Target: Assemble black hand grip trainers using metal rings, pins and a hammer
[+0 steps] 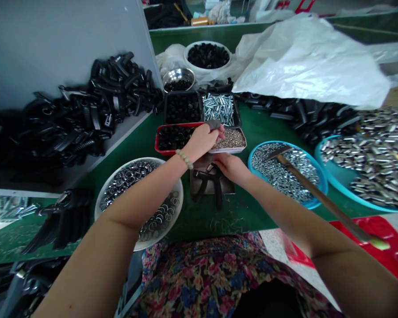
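A black part with two curved legs [218,192] is set on a flat grey metal plate [230,189], near the middle of the near edge of the green table [242,216]. Its small metal end is reached by the bent fingertips of the right hand [231,167]; whether it is firmly pinched cannot be made out. The left hand [200,140], partly curled, is held over a shallow pale tray [230,150] of tiny coppery pieces; whether one is held between its fingertips is hidden.

If the metal end is only lightly steadied, the black part could be tipped or slid off the plate. A tiny piece could easily be dropped, or be scattered into the adjoining red tray [166,153], since the rims nearly meet. The white round bowl [97,205] of metal rings, close to the near edge, could be knocked, as it is crossed by the left forearm.
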### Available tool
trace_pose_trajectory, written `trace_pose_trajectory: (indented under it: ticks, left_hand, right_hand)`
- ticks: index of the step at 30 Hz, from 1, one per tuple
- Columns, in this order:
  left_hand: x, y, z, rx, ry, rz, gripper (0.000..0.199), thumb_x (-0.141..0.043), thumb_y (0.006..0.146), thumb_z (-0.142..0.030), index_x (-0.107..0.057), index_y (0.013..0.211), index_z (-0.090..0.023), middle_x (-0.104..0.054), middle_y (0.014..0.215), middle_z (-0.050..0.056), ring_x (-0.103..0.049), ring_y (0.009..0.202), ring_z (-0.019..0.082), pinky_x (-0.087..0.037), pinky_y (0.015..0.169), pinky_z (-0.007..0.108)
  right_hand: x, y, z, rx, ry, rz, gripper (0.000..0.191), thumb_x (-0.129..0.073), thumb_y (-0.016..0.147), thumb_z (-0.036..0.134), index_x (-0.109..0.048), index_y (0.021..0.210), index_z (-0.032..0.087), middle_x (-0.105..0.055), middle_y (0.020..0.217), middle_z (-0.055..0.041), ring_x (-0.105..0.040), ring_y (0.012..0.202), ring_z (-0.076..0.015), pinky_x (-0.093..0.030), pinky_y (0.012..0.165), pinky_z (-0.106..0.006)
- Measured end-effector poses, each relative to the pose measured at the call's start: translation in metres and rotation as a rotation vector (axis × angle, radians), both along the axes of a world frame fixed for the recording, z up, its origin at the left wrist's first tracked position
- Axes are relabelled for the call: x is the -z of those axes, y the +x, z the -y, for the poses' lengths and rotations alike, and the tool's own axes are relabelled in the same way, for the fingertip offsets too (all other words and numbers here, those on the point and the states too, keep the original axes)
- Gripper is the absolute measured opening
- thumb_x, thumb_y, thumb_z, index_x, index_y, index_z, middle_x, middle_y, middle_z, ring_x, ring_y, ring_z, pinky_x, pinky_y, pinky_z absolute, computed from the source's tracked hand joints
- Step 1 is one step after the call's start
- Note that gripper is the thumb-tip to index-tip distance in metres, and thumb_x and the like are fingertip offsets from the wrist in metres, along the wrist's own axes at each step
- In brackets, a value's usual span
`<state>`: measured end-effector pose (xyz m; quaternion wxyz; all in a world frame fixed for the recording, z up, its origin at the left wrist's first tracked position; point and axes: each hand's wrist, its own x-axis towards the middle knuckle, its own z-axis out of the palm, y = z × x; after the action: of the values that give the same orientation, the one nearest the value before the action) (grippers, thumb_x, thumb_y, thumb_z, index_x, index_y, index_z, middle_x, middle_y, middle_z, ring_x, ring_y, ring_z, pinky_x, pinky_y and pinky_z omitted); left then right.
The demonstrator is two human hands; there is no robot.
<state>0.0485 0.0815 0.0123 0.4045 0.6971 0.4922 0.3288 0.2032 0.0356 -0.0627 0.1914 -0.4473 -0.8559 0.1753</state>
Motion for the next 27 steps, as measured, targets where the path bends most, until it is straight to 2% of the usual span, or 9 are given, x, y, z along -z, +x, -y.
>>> trace_pose_trajectory:
  ticks: [2, 5, 8, 11, 15, 18, 22, 25, 27]
  left_hand:
    - [0.003, -0.020, 0.030, 0.002, -0.123, 0.125, 0.016, -0.041, 0.089, -0.015, -0.055, 0.095, -0.015, -0.070, 0.090, 0.007, -0.062, 0.069, 0.011, -0.051, 0.071, 0.027]
    - [0.021, -0.045, 0.070, -0.033, -0.273, 0.188, 0.007, -0.044, 0.090, -0.021, -0.050, 0.089, -0.018, -0.071, 0.090, 0.006, -0.063, 0.067, 0.011, -0.052, 0.069, 0.027]
    - [0.045, -0.056, 0.092, -0.088, -0.263, 0.155, 0.006, -0.049, 0.088, -0.024, -0.051, 0.086, -0.019, -0.069, 0.082, 0.002, -0.061, 0.069, 0.012, -0.051, 0.068, 0.025]
    - [0.063, -0.056, 0.100, -0.132, -0.199, 0.117, 0.008, -0.055, 0.084, -0.026, -0.057, 0.084, -0.019, -0.065, 0.078, -0.001, -0.061, 0.071, 0.012, -0.050, 0.068, 0.023]
    - [0.073, -0.051, 0.104, -0.167, -0.220, 0.142, 0.011, -0.057, 0.084, -0.025, -0.063, 0.091, -0.019, -0.069, 0.086, 0.000, -0.065, 0.079, 0.014, -0.052, 0.078, 0.025]
    - [0.073, -0.048, 0.109, -0.172, -0.173, 0.061, 0.015, -0.058, 0.085, -0.026, -0.065, 0.097, -0.020, -0.071, 0.091, 0.003, -0.067, 0.086, 0.017, -0.052, 0.083, 0.028]
    - [0.070, -0.043, 0.114, -0.159, 0.019, -0.169, 0.016, -0.055, 0.089, -0.029, -0.066, 0.093, -0.020, -0.068, 0.098, 0.005, -0.064, 0.092, 0.018, -0.048, 0.089, 0.028]
    - [0.068, -0.038, 0.114, -0.143, 0.109, -0.354, 0.021, -0.047, 0.093, -0.033, -0.065, 0.095, -0.021, -0.063, 0.108, 0.005, -0.063, 0.087, 0.016, -0.048, 0.085, 0.027]
    - [0.066, -0.035, 0.114, -0.118, 0.132, -0.483, 0.026, -0.042, 0.095, -0.036, -0.064, 0.098, -0.023, -0.061, 0.109, 0.004, -0.062, 0.081, 0.016, -0.047, 0.079, 0.027]
  right_hand:
    - [0.001, 0.000, 0.001, -0.007, 0.008, -0.006, 0.021, -0.047, 0.094, 0.023, -0.065, 0.096, 0.014, -0.068, 0.092, -0.0104, -0.064, 0.087, -0.0203, -0.047, 0.080, -0.032]
    - [0.002, 0.000, 0.002, 0.000, 0.022, 0.018, 0.023, -0.045, 0.095, 0.026, -0.065, 0.098, 0.015, -0.069, 0.094, -0.0105, -0.064, 0.088, -0.0206, -0.047, 0.080, -0.031]
    - [0.003, 0.001, 0.002, 0.019, 0.031, 0.070, 0.024, -0.044, 0.096, 0.029, -0.065, 0.098, 0.017, -0.069, 0.094, -0.0094, -0.063, 0.086, -0.0201, -0.046, 0.078, -0.030]
    - [0.004, 0.001, 0.002, 0.011, 0.051, 0.102, 0.024, -0.044, 0.096, 0.030, -0.064, 0.098, 0.017, -0.069, 0.095, -0.0092, -0.063, 0.086, -0.0199, -0.045, 0.077, -0.029]
    - [0.005, -0.002, 0.003, -0.006, 0.118, 0.171, 0.026, -0.042, 0.097, 0.030, -0.063, 0.097, 0.015, -0.068, 0.092, -0.0101, -0.063, 0.083, -0.0203, -0.044, 0.074, -0.029]
    - [0.002, -0.006, 0.006, -0.031, 0.190, 0.298, 0.029, -0.039, 0.097, 0.026, -0.063, 0.092, 0.013, -0.067, 0.087, -0.0126, -0.062, 0.078, -0.0212, -0.041, 0.068, -0.030]
    - [-0.004, -0.007, 0.012, -0.119, 0.208, 0.436, 0.026, -0.038, 0.092, 0.013, -0.063, 0.091, 0.011, -0.065, 0.086, -0.0139, -0.061, 0.075, -0.0214, -0.040, 0.064, -0.031]
    - [-0.007, -0.003, 0.014, -0.182, 0.144, 0.403, 0.028, -0.038, 0.090, 0.010, -0.065, 0.097, 0.011, -0.066, 0.094, -0.0153, -0.063, 0.083, -0.0229, -0.045, 0.068, -0.032]
    - [-0.007, 0.001, 0.014, -0.170, 0.057, 0.281, 0.029, -0.038, 0.092, 0.015, -0.065, 0.102, 0.012, -0.067, 0.103, -0.0156, -0.063, 0.093, -0.0246, -0.048, 0.077, -0.035]
